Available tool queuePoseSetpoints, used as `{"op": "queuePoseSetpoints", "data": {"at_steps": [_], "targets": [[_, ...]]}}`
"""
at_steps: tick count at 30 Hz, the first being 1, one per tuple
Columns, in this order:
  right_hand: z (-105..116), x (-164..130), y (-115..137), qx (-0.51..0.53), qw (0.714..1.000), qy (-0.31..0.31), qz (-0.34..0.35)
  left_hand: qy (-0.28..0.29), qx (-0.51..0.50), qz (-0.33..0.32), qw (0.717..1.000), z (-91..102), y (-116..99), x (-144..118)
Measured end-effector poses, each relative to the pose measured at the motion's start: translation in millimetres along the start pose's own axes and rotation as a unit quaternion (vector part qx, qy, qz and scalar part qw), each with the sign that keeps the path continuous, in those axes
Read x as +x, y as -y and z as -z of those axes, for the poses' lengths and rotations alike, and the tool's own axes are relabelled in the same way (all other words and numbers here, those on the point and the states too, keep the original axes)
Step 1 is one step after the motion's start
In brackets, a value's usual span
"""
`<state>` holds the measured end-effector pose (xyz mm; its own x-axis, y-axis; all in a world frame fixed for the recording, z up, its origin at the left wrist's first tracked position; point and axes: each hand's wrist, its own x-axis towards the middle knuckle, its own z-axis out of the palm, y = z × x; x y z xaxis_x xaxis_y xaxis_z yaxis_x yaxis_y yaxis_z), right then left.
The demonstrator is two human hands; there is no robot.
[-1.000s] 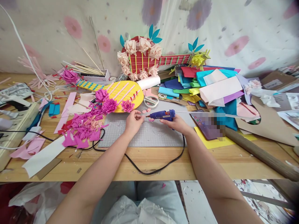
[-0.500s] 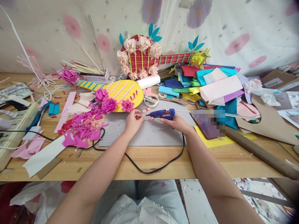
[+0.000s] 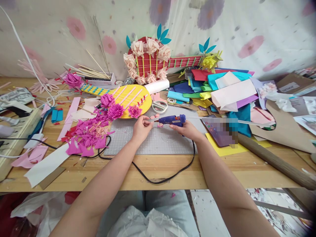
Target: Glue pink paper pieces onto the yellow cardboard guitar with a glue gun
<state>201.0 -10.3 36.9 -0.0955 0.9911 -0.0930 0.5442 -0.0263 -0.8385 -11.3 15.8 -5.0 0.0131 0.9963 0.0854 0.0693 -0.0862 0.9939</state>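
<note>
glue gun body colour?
Blue glue gun, held in the right hand; head view.

floral wall cloth (image 3: 247, 29), wood table (image 3: 247, 171), daylight

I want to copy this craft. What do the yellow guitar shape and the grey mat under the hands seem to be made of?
The yellow guitar-shaped cutout looks like matte card or foam sheet: flat, clean-cut edge, no shine. The grey gridded mat seems a rubbery plastic cutting mat, given its printed grid lines.

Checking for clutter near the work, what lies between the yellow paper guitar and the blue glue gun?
In the head view, white-handled scissors and small pink paper petals lie on the grey cutting mat between them.
</note>
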Motion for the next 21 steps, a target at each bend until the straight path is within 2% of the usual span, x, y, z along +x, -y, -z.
{"op": "queuePoseSetpoints", "data": {"at_steps": [4,7,9,13,17,19,21], "targets": [[2,0,-2,0.049,0.999,-0.002,-0.017,0.008,0.0,-0.009,1.0,0.2,0,0],[3,4,-7,0.092,0.995,-0.042,-0.019,0.02,-0.01,-0.013,1.0,0.4,-1,-1],[5,8,-12,0.081,0.99,-0.113,-0.031,0.027,-0.015,-0.023,0.999,0.5,-3,-2],[10,18,-24,-0.023,0.961,-0.265,-0.076,0.02,0.029,-0.08,0.996,1.4,-11,-8],[13,24,-33,-0.118,0.949,-0.277,-0.092,-0.039,0.075,-0.202,0.976,6.3,-25,-15],[13,25,-35,-0.145,0.95,-0.263,-0.087,-0.091,0.075,-0.256,0.959,11.8,-34,-14],[12,24,-34,-0.168,0.95,-0.25,-0.081,-0.152,0.061,-0.279,0.946,20.3,-45,-10]]}}
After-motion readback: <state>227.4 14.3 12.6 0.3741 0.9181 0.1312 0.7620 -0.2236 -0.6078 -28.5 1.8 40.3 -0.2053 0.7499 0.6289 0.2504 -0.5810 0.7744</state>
